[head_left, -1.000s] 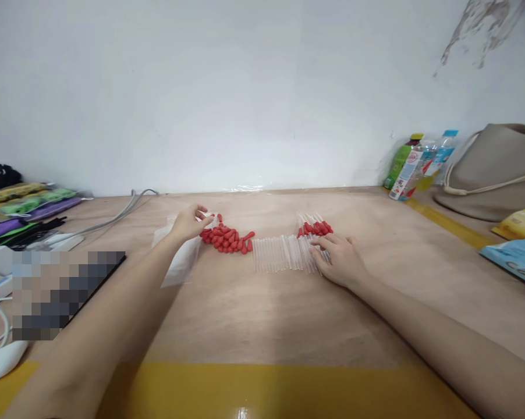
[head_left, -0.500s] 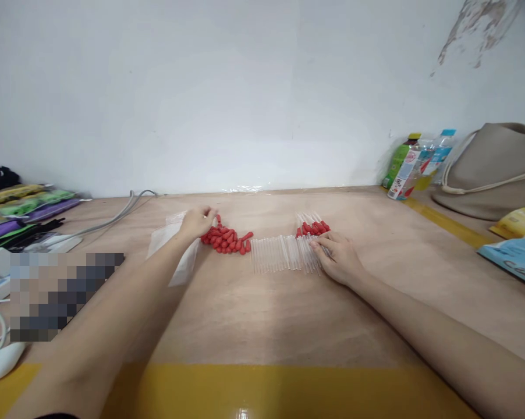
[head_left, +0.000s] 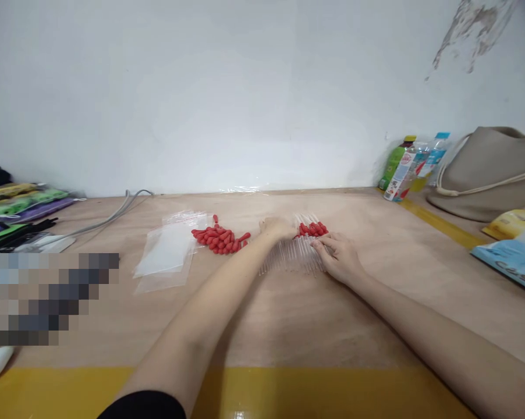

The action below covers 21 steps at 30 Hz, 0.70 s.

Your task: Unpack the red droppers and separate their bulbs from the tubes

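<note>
My left hand (head_left: 277, 227), smeared by motion, is over the upper edge of a row of thin clear tubes (head_left: 288, 254); its fingers cannot be made out. At the row's right end my right hand (head_left: 339, 256) has its thumb and fingertips on the tubes, fingers bent. Just behind the tubes lies a small group of red-tipped pieces (head_left: 313, 228) with pale stems pointing to the wall. To the left is a larger pile of red drop-shaped pieces (head_left: 219, 239), one standing apart at its back. Clear plastic bags (head_left: 164, 253) lie flat beside that pile.
Grey cable (head_left: 114, 215) and coloured packets (head_left: 27, 203) are at the left, near a blurred-out patch. Bottles (head_left: 404, 169), a grey bag (head_left: 485, 174) and a blue packet (head_left: 509, 259) stand or lie at the right. Yellow tape (head_left: 332, 390) runs along the front edge.
My left hand has moved right from the red pile to the tubes, uncovering the plastic bags. My right hand has stayed at the right end of the tubes.
</note>
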Available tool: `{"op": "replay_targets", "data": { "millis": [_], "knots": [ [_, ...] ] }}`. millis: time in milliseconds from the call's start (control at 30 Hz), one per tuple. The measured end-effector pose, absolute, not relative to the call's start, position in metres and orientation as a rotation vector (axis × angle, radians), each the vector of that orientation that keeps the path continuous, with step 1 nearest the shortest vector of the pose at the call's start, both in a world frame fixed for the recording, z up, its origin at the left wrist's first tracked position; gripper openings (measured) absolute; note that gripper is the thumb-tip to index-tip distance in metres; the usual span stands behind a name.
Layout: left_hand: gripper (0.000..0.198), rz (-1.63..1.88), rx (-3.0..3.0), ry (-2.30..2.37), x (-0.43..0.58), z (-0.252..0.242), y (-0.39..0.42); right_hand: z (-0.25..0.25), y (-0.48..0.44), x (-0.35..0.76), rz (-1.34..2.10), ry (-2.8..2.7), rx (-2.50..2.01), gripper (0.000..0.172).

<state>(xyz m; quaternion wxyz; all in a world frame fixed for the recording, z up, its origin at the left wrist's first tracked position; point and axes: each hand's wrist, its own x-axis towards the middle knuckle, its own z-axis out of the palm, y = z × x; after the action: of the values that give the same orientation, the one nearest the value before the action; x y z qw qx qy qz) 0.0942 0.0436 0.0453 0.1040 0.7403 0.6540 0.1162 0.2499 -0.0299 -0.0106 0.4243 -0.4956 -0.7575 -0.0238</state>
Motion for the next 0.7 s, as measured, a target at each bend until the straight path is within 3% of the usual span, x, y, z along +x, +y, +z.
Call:
{"op": "replay_targets", "data": {
  "millis": [400, 600, 700],
  "knots": [
    [0.019, 0.448, 2.078, 1.962, 0.074, 0.056, 0.049, -0.011, -0.031, 0.248, -0.091, -1.894, -1.241, 0.029],
    [0.019, 0.626, 2.258, 1.827, 0.024, 0.071, 0.008, -0.009, -0.034, 0.245, -0.164, -1.856, -1.211, 0.024],
    [0.015, 0.854, 2.628, 1.525, -0.001, 0.059, -0.024, -0.003, -0.043, 0.237, -0.261, -1.829, -1.128, 0.023]
  ]
}}
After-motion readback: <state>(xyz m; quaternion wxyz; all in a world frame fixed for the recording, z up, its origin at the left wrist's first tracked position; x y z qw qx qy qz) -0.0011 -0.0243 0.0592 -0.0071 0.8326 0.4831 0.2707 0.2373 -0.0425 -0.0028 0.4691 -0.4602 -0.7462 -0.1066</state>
